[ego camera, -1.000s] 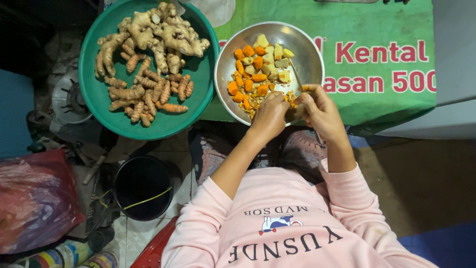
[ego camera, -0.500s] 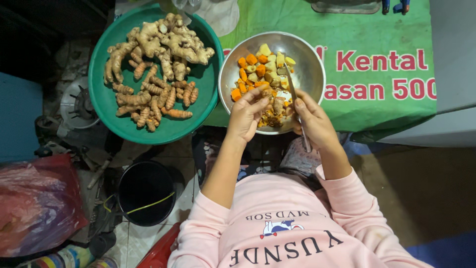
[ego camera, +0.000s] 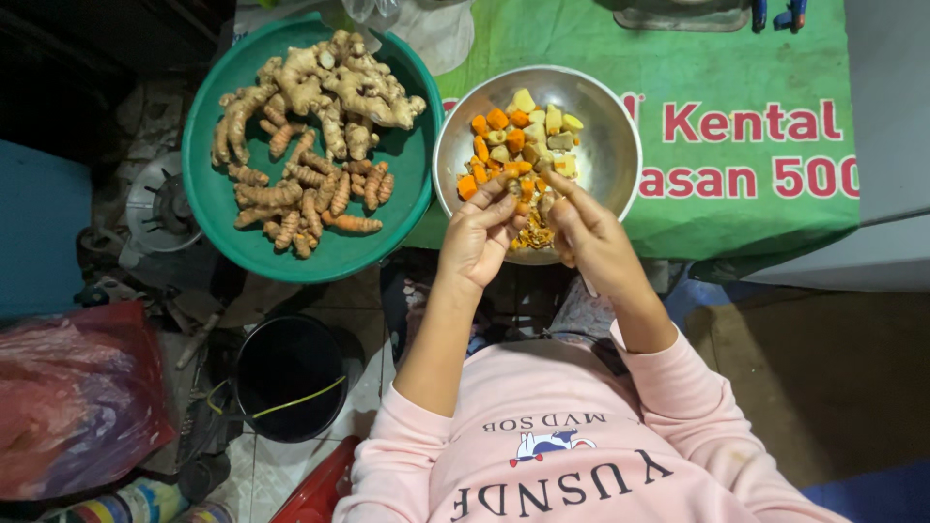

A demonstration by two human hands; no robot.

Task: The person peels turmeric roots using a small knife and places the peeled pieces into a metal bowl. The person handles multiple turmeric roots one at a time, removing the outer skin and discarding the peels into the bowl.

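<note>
My left hand [ego camera: 478, 240] and my right hand [ego camera: 593, 237] meet over the near rim of a steel bowl [ego camera: 612, 145]. Their fingertips pinch a small root piece [ego camera: 524, 197] between them. The bowl holds orange and pale yellow cut chunks [ego camera: 513, 136], with peel scraps [ego camera: 531, 232] lying at its near side. A pale tip pokes out under my right palm; I cannot tell what it is. A green round basin [ego camera: 223, 208] to the left holds several whole turmeric and ginger roots [ego camera: 310, 126].
The bowl and basin rest on a surface under a green printed banner [ego camera: 756, 58]. On the floor are a black bucket [ego camera: 289, 373], a red plastic bag [ego camera: 73, 397], a small stove burner [ego camera: 160, 205] and a blue object [ego camera: 39, 228].
Both hands have shifted from the bowl's right rim toward its near rim and closed together on the small piece. The view has drifted slightly.
</note>
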